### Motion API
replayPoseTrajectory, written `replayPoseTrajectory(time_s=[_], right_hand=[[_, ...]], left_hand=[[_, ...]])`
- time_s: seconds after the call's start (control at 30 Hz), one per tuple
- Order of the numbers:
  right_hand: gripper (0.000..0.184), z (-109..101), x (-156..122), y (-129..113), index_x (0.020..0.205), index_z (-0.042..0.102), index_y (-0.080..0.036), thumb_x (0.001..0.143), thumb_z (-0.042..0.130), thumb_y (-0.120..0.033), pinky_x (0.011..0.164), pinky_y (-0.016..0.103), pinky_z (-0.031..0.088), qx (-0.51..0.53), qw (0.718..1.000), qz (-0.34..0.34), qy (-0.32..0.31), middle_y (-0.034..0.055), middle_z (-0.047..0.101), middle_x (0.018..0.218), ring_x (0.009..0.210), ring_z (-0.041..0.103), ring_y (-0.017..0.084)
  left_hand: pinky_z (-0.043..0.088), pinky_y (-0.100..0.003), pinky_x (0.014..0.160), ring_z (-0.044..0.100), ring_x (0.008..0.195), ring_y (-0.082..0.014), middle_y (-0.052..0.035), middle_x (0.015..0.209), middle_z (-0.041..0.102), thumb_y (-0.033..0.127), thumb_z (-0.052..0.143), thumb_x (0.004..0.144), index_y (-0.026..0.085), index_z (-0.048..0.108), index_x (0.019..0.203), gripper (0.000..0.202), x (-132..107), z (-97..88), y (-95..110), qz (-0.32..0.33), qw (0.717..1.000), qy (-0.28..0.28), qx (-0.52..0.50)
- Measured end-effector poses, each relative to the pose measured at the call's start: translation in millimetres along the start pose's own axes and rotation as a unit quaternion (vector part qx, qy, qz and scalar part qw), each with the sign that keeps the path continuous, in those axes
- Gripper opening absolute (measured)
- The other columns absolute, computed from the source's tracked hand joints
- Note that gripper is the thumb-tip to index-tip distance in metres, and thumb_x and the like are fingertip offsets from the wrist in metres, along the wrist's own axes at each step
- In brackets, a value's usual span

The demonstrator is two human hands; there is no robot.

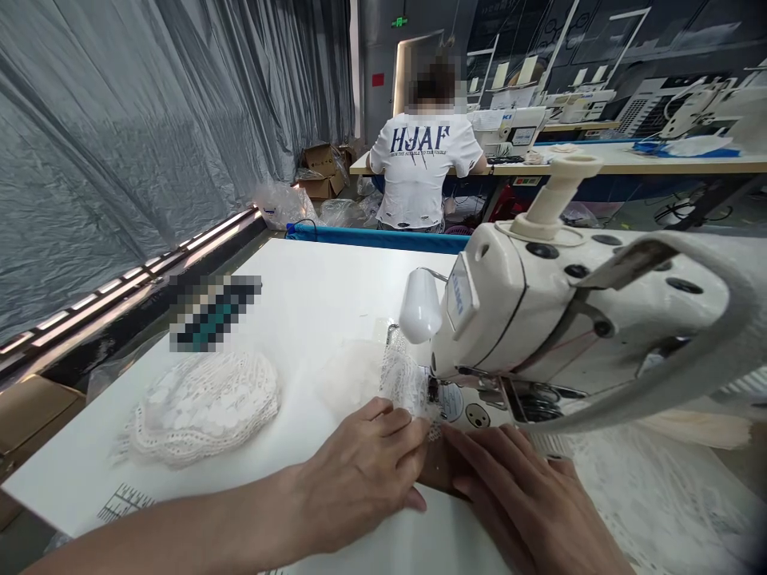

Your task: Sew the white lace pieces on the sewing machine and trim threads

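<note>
A strip of white lace (400, 377) with sheer fabric runs under the presser foot area of a white sewing machine (497, 279). My left hand (372, 459) lies on the table left of the needle, its fingers curled and closed on the near end of the lace. Just right of it, my right hand (527, 491) rests low in front of the machine, fingers stretched out and flat, the index fingertip by the lace edge. What lies under its palm is hidden. A pile of white lace pieces (207, 403) sits on the table to the left.
More white lace (659, 487) spreads right of my right hand. A white lamp (420, 307) hangs beside the machine head. On the white table (323, 279) lies a blurred-out dark object (216, 313). Ahead, a person in a white shirt (427, 172) sits at another machine (509, 132). Cardboard boxes (323, 172) stand behind.
</note>
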State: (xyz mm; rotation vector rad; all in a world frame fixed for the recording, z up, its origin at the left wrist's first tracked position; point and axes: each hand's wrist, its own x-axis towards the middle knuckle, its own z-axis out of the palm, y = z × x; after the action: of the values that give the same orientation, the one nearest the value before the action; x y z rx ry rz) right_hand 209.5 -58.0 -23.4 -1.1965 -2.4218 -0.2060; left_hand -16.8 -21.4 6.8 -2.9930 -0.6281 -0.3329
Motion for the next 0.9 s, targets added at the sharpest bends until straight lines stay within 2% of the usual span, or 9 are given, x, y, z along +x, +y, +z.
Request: replayPoseTrajectory(time_s=[0.2, 0.43, 0.57, 0.7, 0.9], right_hand=[[0.029, 1.5, -3.2, -2.5, 0.121, 0.057, -0.025, 0.095, 0.045, -0.028, 0.08, 0.035, 0.036, 0.004, 1.0, -0.009, 0.0, 0.0053, 0.069, 0.101, 0.078, 0.063, 0.016], [0.028, -0.5, -4.6, 0.1, 0.119, 0.059, -0.026, 0.093, 0.048, -0.03, 0.079, 0.034, 0.035, -0.011, 1.0, -0.026, 0.005, 0.0044, 0.069, 0.099, 0.078, 0.063, 0.015], [0.027, -0.8, -2.7, 1.5, 0.117, 0.06, -0.027, 0.094, 0.048, -0.029, 0.08, 0.034, 0.035, -0.008, 1.0, -0.027, 0.01, 0.0026, 0.07, 0.098, 0.077, 0.063, 0.014], [0.027, -0.9, -0.2, 0.9, 0.117, 0.06, -0.027, 0.095, 0.044, -0.027, 0.075, 0.032, 0.036, -0.017, 1.0, -0.024, 0.01, 0.0029, 0.07, 0.097, 0.073, 0.064, 0.014], [0.027, -2.1, 0.0, 0.2, 0.116, 0.06, -0.027, 0.095, 0.043, -0.029, 0.076, 0.032, 0.037, -0.013, 1.0, -0.011, 0.01, 0.0019, 0.07, 0.094, 0.081, 0.064, 0.015]], left_hand=[[0.04, -0.034, 0.086, 0.051, 0.1, -0.0203, -0.0138, 0.119, 0.055, 0.04, 0.044, 0.092, 0.005, 0.058, 0.105, 0.04, 0.5, -2.7, 0.3, 0.008, 1.0, -0.001, 0.012], [0.041, -0.034, 0.086, 0.052, 0.1, -0.0202, -0.0146, 0.121, 0.055, 0.039, 0.045, 0.092, 0.006, 0.058, 0.103, 0.038, 1.3, -3.7, 0.6, 0.012, 1.0, -0.003, 0.023], [0.041, -0.034, 0.086, 0.052, 0.1, -0.0196, -0.0138, 0.119, 0.056, 0.04, 0.043, 0.093, 0.005, 0.058, 0.104, 0.039, 1.7, -3.6, 0.8, 0.013, 1.0, -0.006, 0.019], [0.04, -0.034, 0.089, 0.052, 0.102, -0.0195, -0.0136, 0.121, 0.055, 0.04, 0.047, 0.091, 0.006, 0.056, 0.107, 0.039, 1.3, -1.8, 0.8, 0.004, 1.0, 0.003, 0.01], [0.041, -0.034, 0.088, 0.052, 0.101, -0.0189, -0.0124, 0.122, 0.055, 0.041, 0.047, 0.091, 0.006, 0.054, 0.111, 0.04, 0.6, 0.8, -0.4, -0.004, 1.0, 0.017, -0.016]])
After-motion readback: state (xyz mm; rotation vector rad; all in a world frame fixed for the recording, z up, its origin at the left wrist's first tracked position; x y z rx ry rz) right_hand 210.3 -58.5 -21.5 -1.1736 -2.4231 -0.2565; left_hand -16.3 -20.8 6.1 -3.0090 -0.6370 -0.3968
